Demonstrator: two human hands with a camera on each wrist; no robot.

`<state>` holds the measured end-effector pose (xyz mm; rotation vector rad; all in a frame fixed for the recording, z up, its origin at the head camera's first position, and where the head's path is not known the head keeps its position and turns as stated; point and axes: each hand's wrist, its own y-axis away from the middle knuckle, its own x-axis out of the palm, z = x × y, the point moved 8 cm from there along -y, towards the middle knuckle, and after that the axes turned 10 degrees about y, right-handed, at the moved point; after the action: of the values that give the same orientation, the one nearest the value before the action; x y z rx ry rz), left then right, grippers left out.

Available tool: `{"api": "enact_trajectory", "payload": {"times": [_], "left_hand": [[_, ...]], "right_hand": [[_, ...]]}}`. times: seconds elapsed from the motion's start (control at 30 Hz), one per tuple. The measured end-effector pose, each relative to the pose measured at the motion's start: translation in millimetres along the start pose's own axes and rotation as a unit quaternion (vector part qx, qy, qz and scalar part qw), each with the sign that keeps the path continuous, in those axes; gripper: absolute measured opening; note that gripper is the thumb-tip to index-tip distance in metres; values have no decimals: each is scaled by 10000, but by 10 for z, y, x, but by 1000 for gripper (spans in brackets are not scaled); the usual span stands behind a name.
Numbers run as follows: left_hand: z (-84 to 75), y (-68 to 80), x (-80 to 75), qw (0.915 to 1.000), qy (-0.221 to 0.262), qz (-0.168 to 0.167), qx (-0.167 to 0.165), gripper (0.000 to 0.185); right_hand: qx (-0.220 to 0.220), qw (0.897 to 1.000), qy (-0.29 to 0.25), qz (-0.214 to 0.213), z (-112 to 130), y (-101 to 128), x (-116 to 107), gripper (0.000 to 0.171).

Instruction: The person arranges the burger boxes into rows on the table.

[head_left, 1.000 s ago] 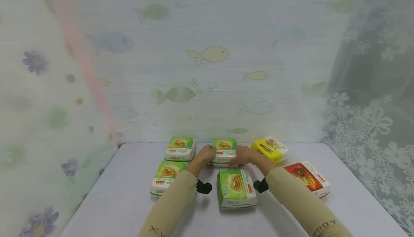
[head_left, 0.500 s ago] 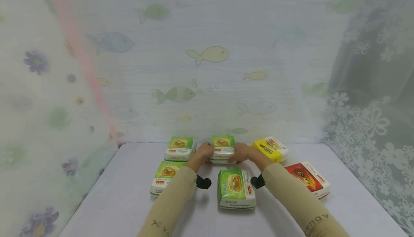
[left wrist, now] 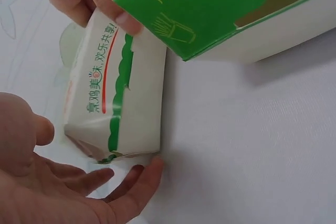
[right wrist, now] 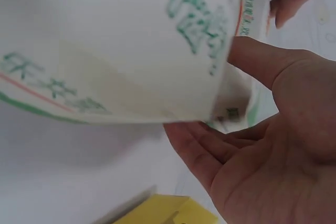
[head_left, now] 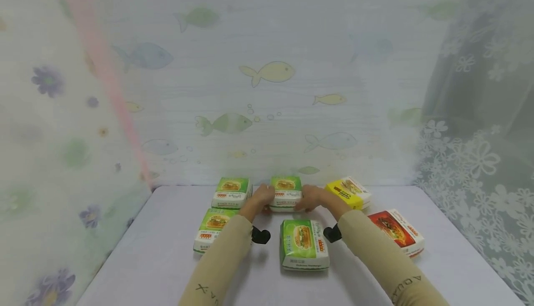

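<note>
Green box (head_left: 285, 194) between left hand (head_left: 262, 198) and right hand (head_left: 313, 198)

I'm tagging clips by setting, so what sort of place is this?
Possibly a makeshift curtained-off table area indoors, though the wider room is hidden: a pale tabletop, a fish-printed backdrop behind it and flower-patterned sheeting along the picture's right side.

curtained nook: fish-print drape (head_left: 271, 106) bhd pale tbl (head_left: 133, 264)
</note>
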<state>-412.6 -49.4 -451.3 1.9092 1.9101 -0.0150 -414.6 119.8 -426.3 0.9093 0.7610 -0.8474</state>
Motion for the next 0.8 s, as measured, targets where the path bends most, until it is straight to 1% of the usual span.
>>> {"api": "enact_trajectory", "payload": {"times": [0.1, 0.13, 0.2, 0.27, 0.33, 0.43, 0.53, 0.6, 0.73, 0.8], "left_hand": [[-92, 76, -38, 9994, -296, 13, 163, 60], [-127, 106, -52, 9989, -398, 35, 229, 61], [-186, 176, -77, 9980, -541, 131, 314, 66], [-241, 268, -106, 9963, -690, 222, 451, 69], [-283, 381, -139, 9942, -836, 318, 597, 71], [-314, 565, -185, 9907, -1010, 417, 809, 75], [-282, 734, -203, 9873, -1160, 562, 926, 80], [-237, 835, -191, 9856, -1163, 717, 992, 82], [-136, 1031, -132, 9820, -1138, 1046, 1090, 82], [-73, 1115, -94, 9812, -1096, 1187, 1056, 83]], "right_hand": [[-93, 9999, -81, -12, 13, 90, -74, 64], [-140, 9999, -35, -29, 13, 117, -98, 69], [-236, 9997, 75, -48, 25, 183, -146, 73], [-389, 9986, 355, -89, 37, 244, -182, 72], [-575, 9957, 710, -146, 49, 313, -207, 65], [-778, 9920, 964, -226, 56, 435, -226, 59], [-942, 9904, 995, -206, 53, 567, -219, 55], [-985, 9903, 969, -141, 36, 655, -206, 53], [-1048, 9911, 823, 21, -29, 785, -152, 53], [-1041, 9920, 710, 127, -71, 829, -108, 54]]}}
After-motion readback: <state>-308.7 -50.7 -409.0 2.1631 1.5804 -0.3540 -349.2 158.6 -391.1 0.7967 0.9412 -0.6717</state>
